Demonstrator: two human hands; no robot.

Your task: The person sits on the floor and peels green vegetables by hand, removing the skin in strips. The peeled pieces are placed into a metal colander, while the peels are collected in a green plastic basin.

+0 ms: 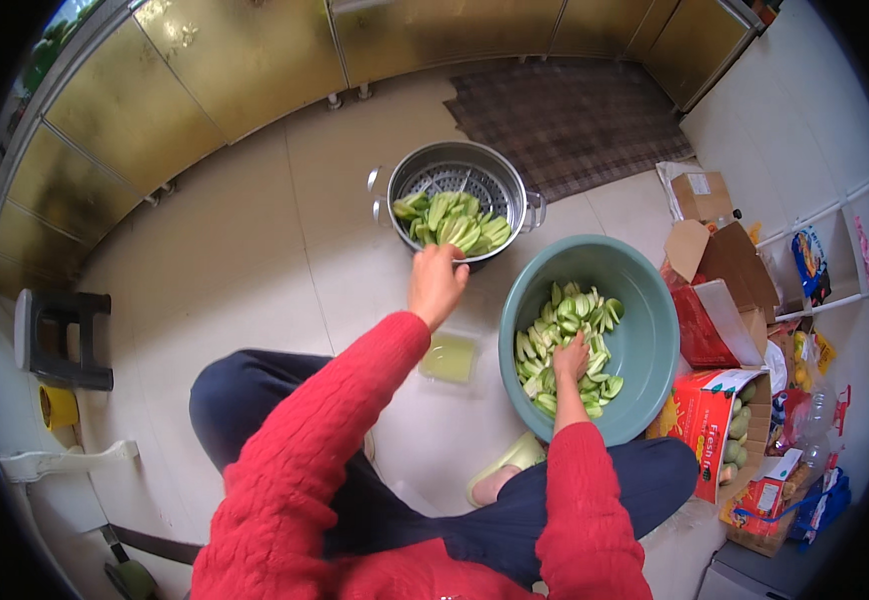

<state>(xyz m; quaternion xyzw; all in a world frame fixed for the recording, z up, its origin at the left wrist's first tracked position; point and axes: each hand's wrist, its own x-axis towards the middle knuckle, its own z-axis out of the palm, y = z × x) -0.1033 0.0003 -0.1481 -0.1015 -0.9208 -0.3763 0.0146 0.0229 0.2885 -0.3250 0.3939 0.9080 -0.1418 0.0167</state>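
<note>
My left hand (438,283) is at the near rim of a steel steamer pot (521,184), fingers bent towards the cut green vegetable pieces (455,221). Those pieces are heaped on the near half of the perforated steamer base (472,178). Whether that hand pinches a piece cannot be made out. To the right stands a large grey-green plastic basin (641,375), holding many more cut green vegetable pieces (573,307). My right hand (571,358) reaches down among them, its fingertips partly hidden, so its grip is unclear.
A shallow clear container (449,358) rests on the tiles between my feet. Cardboard boxes (704,427), one with round green produce, crowd the right side. A dark stool (74,341) stands left. Beyond the pot lies a checked mat (554,112) before gold cabinets (239,60).
</note>
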